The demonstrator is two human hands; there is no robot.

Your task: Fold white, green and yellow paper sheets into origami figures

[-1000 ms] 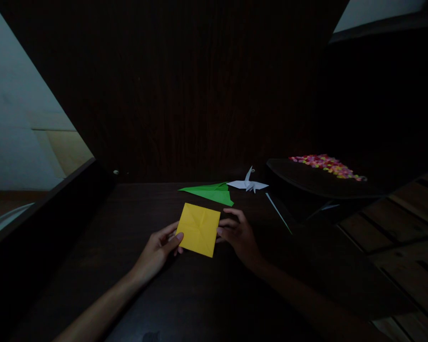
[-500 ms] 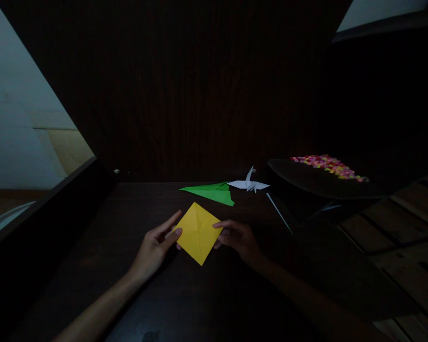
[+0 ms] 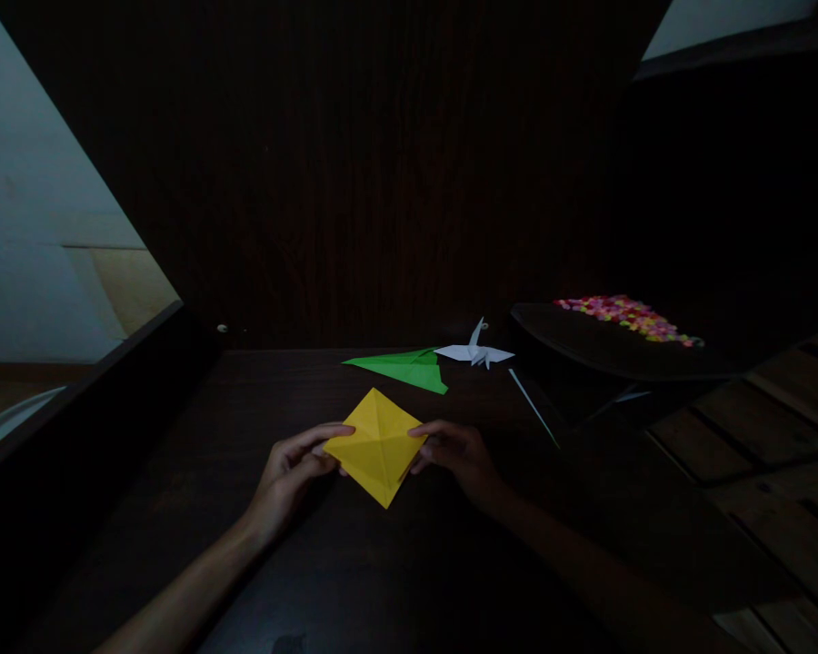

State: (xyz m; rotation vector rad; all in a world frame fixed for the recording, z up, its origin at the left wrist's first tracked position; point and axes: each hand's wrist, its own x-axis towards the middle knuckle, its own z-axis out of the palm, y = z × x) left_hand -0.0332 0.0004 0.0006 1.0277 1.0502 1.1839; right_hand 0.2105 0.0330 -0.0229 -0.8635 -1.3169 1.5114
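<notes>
Since prev frame, left hand (image 3: 287, 470) curled in, now pinching yellow paper (image 3: 376, 444) at its 9 o'clock corner; right hand (image 3: 458, 456) pinches 3 o'clock corner. Paper sits diamond-wise, lifted off dark table (image 3: 259, 400), creases bulging: prob collapsing fold. Green plane (image 3: 404, 368) at 12

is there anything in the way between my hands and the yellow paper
Nothing visible: the left hand and right hand already grip the yellow paper at opposite corners. The green folded paper lies beyond it, apart.
</notes>
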